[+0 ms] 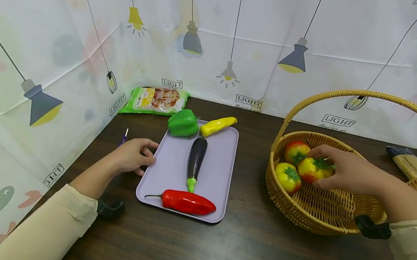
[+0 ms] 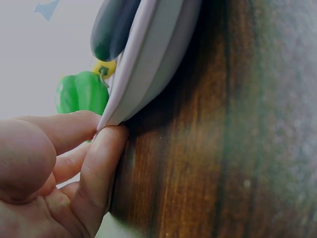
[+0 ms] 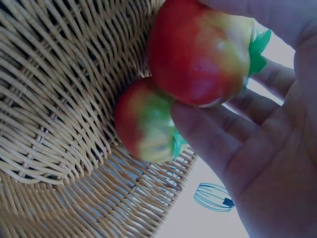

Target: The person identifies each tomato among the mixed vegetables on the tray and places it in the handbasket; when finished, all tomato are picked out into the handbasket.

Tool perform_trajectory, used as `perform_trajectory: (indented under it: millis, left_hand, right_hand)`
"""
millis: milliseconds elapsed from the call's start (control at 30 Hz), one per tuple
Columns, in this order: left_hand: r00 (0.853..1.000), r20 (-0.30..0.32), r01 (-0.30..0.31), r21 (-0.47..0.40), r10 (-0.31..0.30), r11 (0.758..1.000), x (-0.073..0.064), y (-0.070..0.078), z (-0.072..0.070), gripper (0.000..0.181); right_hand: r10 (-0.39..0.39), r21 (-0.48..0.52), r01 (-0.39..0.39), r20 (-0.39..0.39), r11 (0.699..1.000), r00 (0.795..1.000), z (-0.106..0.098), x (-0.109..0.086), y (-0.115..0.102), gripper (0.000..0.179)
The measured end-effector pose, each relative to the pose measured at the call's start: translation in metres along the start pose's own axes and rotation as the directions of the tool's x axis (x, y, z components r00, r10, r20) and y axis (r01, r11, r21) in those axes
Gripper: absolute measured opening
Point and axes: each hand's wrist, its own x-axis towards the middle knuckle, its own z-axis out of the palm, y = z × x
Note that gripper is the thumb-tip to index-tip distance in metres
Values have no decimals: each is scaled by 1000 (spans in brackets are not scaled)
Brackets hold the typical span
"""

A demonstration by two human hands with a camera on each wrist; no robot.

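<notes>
My left hand (image 1: 134,155) pinches the left edge of a lilac tray (image 1: 211,170); in the left wrist view the tray's rim (image 2: 136,74) runs between thumb and finger. On that tray lie a green bell pepper (image 1: 183,123), a yellow pepper (image 1: 218,126), an eggplant (image 1: 197,157) and a red pepper (image 1: 188,202). Inside a wicker basket (image 1: 293,210) on the right, my right hand (image 1: 350,173) grips a red-and-yellow toy tomato (image 1: 310,171), its fingers curved round the fruit (image 3: 198,54). Two more tomatoes sit beside it, one red (image 1: 294,151) and one yellow (image 1: 287,179).
The basket's tall handle (image 1: 373,95) arches over my right hand. A green food packet (image 1: 158,100) lies behind the tray, and a spaghetti packet (image 1: 411,165) lies right of the basket. A thin purple-and-white stick (image 1: 125,136) is near my left hand. Printed cloth (image 1: 216,15) hangs behind the table.
</notes>
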Motion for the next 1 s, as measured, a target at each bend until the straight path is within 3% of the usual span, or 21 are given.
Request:
perform_trajectory:
  millis: [500, 833, 933, 1000]
  left_hand:
    - [1000, 11, -7, 9, 7, 1000, 2, 2, 2, 51]
    - [1000, 10, -24, 15, 24, 1000, 2, 6, 4, 50]
    - [999, -6, -38, 59, 38, 998, -3, 11, 4, 52]
    - [995, -50, -72, 153, 81, 986, -8, 17, 3, 56]
  right_hand:
    - [-6, -94, 16, 105, 995, 994, 6, 1, 1, 69]
    - [14, -85, -2, 145, 996, 989, 6, 1, 0, 74]
    - [23, -88, -9, 158, 996, 987, 5, -2, -5, 79]
    - [29, -99, -13, 155, 995, 988, 2, -6, -9, 81]
